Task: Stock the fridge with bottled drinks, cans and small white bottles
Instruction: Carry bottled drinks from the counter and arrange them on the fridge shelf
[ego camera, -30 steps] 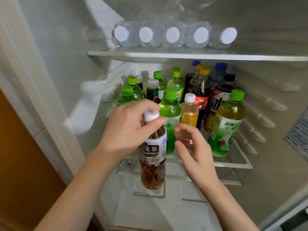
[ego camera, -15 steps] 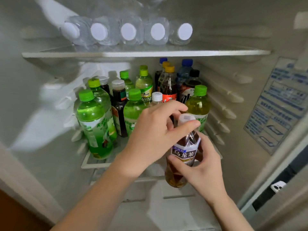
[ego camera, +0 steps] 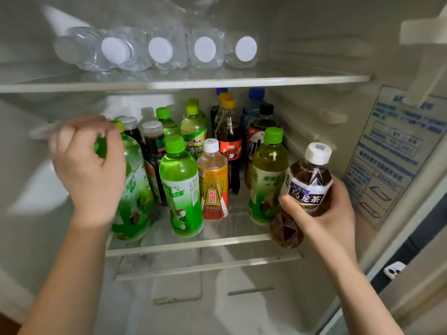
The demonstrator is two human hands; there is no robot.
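At the far left, the neck of a green bottle (ego camera: 131, 209), which stands at the front left of the middle shelf (ego camera: 188, 243), is gripped from above by the left hand (ego camera: 89, 170); the fingers are curled round it, though the hand is blurred. To the right, other bottles (ego camera: 180, 189) are stood upright in rows on the same shelf, and five clear bottles (ego camera: 205, 49) are laid on the upper shelf (ego camera: 242, 81) with their white caps to the front. At the right, the brown tea bottle (ego camera: 307, 187) is held at its label by the right hand (ego camera: 331, 213), thumb and fingers wrapped round it, a little tilted, just in front of the middle shelf's right end.
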